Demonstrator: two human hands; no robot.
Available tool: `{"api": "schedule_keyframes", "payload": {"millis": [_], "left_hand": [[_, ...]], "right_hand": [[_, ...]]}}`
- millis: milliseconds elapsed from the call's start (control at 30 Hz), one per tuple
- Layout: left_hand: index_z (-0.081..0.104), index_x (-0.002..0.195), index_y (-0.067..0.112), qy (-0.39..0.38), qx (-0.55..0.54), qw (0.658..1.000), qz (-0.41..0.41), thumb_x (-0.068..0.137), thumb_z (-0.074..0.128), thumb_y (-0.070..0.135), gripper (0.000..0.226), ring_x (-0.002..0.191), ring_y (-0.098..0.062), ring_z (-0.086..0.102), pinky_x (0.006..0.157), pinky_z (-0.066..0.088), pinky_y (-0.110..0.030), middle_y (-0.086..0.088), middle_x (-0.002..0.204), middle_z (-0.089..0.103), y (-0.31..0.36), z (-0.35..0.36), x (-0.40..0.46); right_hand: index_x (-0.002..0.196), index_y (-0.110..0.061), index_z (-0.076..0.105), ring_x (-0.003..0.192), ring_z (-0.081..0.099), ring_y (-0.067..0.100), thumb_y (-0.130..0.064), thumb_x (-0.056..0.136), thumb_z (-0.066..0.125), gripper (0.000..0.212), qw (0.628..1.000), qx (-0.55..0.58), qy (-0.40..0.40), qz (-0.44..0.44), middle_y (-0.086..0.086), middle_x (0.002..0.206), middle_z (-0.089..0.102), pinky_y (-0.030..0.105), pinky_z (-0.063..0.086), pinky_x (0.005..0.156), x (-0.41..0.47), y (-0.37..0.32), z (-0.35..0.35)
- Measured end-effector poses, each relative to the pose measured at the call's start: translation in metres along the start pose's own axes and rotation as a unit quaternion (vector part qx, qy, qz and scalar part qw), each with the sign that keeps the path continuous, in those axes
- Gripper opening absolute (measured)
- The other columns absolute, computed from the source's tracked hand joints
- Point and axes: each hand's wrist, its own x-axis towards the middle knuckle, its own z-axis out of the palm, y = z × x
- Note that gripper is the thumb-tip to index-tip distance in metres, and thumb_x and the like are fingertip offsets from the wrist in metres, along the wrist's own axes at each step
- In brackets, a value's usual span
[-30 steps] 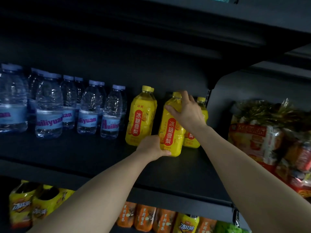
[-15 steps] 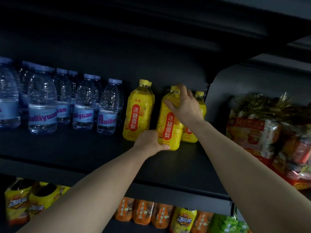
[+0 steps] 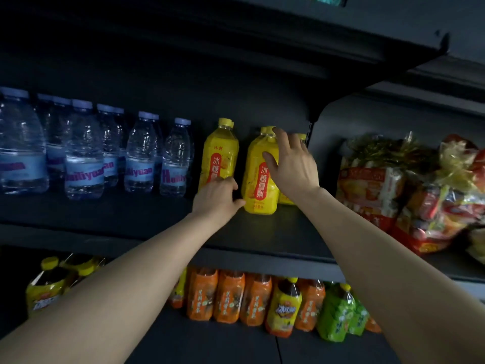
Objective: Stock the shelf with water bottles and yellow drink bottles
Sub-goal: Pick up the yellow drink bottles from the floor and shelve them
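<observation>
A yellow drink bottle [image 3: 258,185] with a red label stands upright on the dark shelf [image 3: 262,237]. My right hand [image 3: 292,164] grips its shoulder, thumb on the front and index finger up by the cap. My left hand [image 3: 217,198] sits low at its left side, fingers loosely curled, with only the thumb tip touching the base. Another yellow drink bottle [image 3: 219,153] stands just left, partly behind my left hand. A third [image 3: 301,137] is mostly hidden behind my right hand. Several water bottles [image 3: 84,158] with blue labels fill the shelf's left part.
Bagged snacks [image 3: 388,185] crowd the neighbouring shelf on the right, past a black upright [image 3: 311,132]. The shelf below holds orange [image 3: 228,295], yellow and green drink bottles. Another shelf board [image 3: 341,35] hangs overhead.
The held yellow bottle has come down to stand on the shelf. My left hand has slipped off its base to the left, and my right hand's fingers have loosened near the cap.
</observation>
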Motion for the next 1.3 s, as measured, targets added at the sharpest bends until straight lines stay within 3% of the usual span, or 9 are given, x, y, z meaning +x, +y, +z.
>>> {"api": "schedule_keyframes", "payload": {"millis": [100,267,400,633,933,1133,1300], "left_hand": [[0.060,0.122,0.022,0.033,-0.001,0.999,0.013,0.089,0.068,0.045,0.041,0.106,-0.022,0.062,0.081,0.053,-0.037,-0.001,0.123,0.063,-0.009,-0.019,-0.027],[0.059,0.123,0.025,0.039,-0.005,0.999,0.015,0.090,0.066,0.045,0.040,0.105,-0.022,0.062,0.075,0.049,-0.033,0.001,0.122,0.063,-0.030,-0.050,-0.081],[0.059,0.121,0.025,0.063,-0.015,0.997,0.032,0.091,0.065,0.042,0.036,0.105,-0.022,0.061,0.077,0.052,-0.036,0.001,0.117,0.063,-0.045,-0.070,-0.133],[0.062,0.116,0.023,0.066,-0.050,0.995,0.051,0.089,0.068,0.035,0.030,0.104,-0.025,0.060,0.077,0.049,-0.038,0.001,0.112,0.064,-0.065,-0.055,-0.224],[0.063,0.114,0.024,-0.073,-0.091,0.993,0.000,0.089,0.067,0.033,0.027,0.100,-0.022,0.061,0.075,0.054,-0.042,0.003,0.109,0.064,-0.113,0.052,-0.355],[0.066,0.109,0.020,-0.174,-0.068,0.980,-0.070,0.084,0.073,0.026,0.026,0.095,-0.024,0.064,0.072,0.052,-0.037,0.002,0.104,0.067,-0.156,0.144,-0.456],[0.066,0.104,0.019,-0.253,-0.052,0.958,-0.121,0.079,0.077,0.021,0.027,0.090,-0.027,0.066,0.070,0.054,-0.039,0.000,0.100,0.069,-0.192,0.228,-0.546]], "right_hand": [[0.142,-0.014,0.041,0.108,0.058,0.037,-0.042,0.098,0.051,0.052,1.000,-0.017,0.001,0.010,0.013,0.125,0.055,0.046,0.053,0.077,-0.023,-0.019,-0.017],[0.135,-0.012,0.047,0.105,0.059,0.038,-0.039,0.098,0.049,0.045,0.999,-0.031,-0.007,0.017,0.014,0.119,0.057,0.050,0.050,0.082,-0.072,-0.058,-0.044],[0.136,-0.011,0.048,0.107,0.059,0.038,-0.037,0.099,0.051,0.045,0.999,-0.031,-0.012,0.029,0.015,0.123,0.057,0.046,0.050,0.078,-0.120,-0.094,-0.064],[0.131,-0.011,0.051,0.103,0.058,0.038,-0.032,0.097,0.051,0.040,0.998,-0.013,-0.035,0.046,0.014,0.116,0.058,0.045,0.048,0.078,-0.220,-0.135,-0.073],[0.120,-0.010,0.055,0.096,0.057,0.035,-0.023,0.098,0.049,0.026,0.988,0.043,-0.126,0.073,0.013,0.110,0.058,0.043,0.047,0.075,-0.387,-0.147,-0.011],[0.111,-0.010,0.057,0.089,0.056,0.034,-0.021,0.096,0.051,0.019,0.958,0.084,-0.255,0.100,0.012,0.102,0.057,0.044,0.047,0.073,-0.518,-0.148,0.059],[0.114,-0.011,0.055,0.088,0.054,0.033,-0.022,0.095,0.055,0.022,0.920,0.100,-0.360,0.119,0.011,0.103,0.057,0.043,0.046,0.075,-0.631,-0.149,0.120]]}}
